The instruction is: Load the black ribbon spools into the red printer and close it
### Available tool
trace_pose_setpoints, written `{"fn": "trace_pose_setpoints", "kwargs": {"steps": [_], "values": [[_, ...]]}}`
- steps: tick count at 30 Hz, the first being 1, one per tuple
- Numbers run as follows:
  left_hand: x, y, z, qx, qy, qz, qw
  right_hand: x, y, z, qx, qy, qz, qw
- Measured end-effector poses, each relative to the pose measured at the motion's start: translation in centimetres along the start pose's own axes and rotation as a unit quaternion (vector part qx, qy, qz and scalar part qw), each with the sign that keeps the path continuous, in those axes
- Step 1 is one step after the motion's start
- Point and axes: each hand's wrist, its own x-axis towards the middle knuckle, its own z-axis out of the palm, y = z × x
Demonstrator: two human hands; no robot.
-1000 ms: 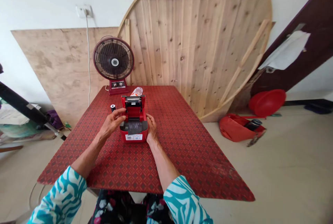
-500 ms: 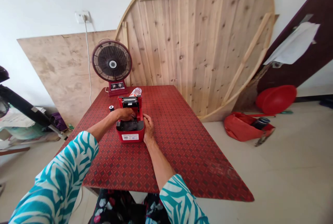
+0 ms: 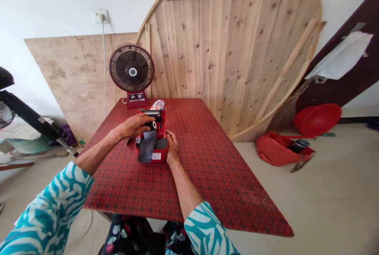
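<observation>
Head: red patterned table (image 3: 213,176) w/ fan (image 3: 132,69)

Two hands (image 3: 133,126) (image 3: 172,147) in play here, and between them, one red receipt printer (image 3: 156,156)! Just one paper roll (image 3: 152,125), with one dark paper strip (image 3: 147,147) hanging off it! At the far end, one plastic bottle (image 3: 157,104), one electric fan (image 3: 132,68), and up above, one wall socket (image 3: 100,16)! Two boards behind: one round wooden board (image 3: 231,49), one rectangular plywood board (image 3: 68,81)! Over on the right floor, one red basin (image 3: 317,119), one red bag (image 3: 272,150)! And under it all, one red table (image 3: 192,176)!
</observation>
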Motion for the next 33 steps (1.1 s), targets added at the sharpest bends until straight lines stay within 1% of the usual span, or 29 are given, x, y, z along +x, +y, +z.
{"fn": "trace_pose_setpoints", "kwargs": {"steps": [1, 3, 5, 6, 8, 9, 10, 13, 16, 18, 19, 21, 23, 24, 26, 28, 30, 33], "values": [[-1.0, -0.6, -0.7, -0.035, 0.037, -0.010, 0.999, -0.1, -0.1, 0.0, -0.001, -0.002, 0.003, 1.000], [-3.2, -2.5, -1.7, -0.117, 0.098, -0.056, 0.987, -0.1, -0.2, -0.1, 0.006, 0.005, 0.010, 1.000], [-5.3, -5.2, -2.0, -0.206, 0.147, -0.114, 0.961, -0.1, -0.2, -0.2, 0.012, 0.019, 0.019, 1.000], [-6.1, -6.6, -1.7, -0.241, 0.170, -0.140, 0.945, -0.1, -0.1, -0.2, 0.012, 0.025, 0.025, 0.999], [-7.3, -9.3, -0.6, -0.279, 0.220, -0.184, 0.917, 0.0, 0.0, -0.3, 0.010, 0.032, 0.035, 0.999], [-7.6, -10.5, 0.2, -0.286, 0.245, -0.204, 0.904, 0.1, 0.1, -0.4, 0.010, 0.034, 0.041, 0.999], [-7.8, -11.6, 1.1, -0.293, 0.258, -0.223, 0.893, 0.2, 0.2, -0.4, 0.012, 0.035, 0.046, 0.998], [-7.7, -14.0, 4.2, -0.301, 0.260, -0.250, 0.883, 0.4, 0.4, -0.7, 0.012, 0.035, 0.053, 0.998], [-7.6, -15.5, 6.6, -0.278, 0.221, -0.261, 0.898, 0.5, 0.5, -0.9, 0.006, 0.038, 0.051, 0.998], [-7.8, -16.1, 7.4, -0.257, 0.196, -0.271, 0.906, 0.5, 0.5, -0.9, 0.004, 0.039, 0.049, 0.998], [-7.9, -16.2, 7.5, -0.251, 0.190, -0.278, 0.908, 0.5, 0.5, -0.9, 0.005, 0.039, 0.050, 0.998], [-7.8, -16.1, 7.1, -0.238, 0.192, -0.288, 0.908, 0.4, 0.4, -0.9, 0.009, 0.038, 0.058, 0.998], [-7.3, -15.5, 6.1, -0.205, 0.183, -0.291, 0.916, 0.4, 0.3, -0.9, 0.013, 0.038, 0.063, 0.997], [-6.8, -15.1, 5.6, -0.175, 0.166, -0.295, 0.924, 0.3, 0.3, -0.9, 0.014, 0.038, 0.062, 0.997], [-5.4, -14.1, 4.6, -0.102, 0.113, -0.312, 0.938, 0.3, 0.3, -0.9, 0.012, 0.036, 0.061, 0.997], [-3.9, -13.1, 4.1, -0.045, 0.066, -0.336, 0.938, 0.4, 0.3, -0.9, 0.007, 0.036, 0.058, 0.998], [-2.6, -12.5, 3.9, -0.020, 0.047, -0.352, 0.934, 0.4, 0.4, -0.8, 0.006, 0.036, 0.057, 0.998], [-1.3, -11.9, 4.1, -0.012, 0.039, -0.355, 0.934, 0.3, 0.5, -0.7, 0.011, 0.039, 0.059, 0.997]]}}
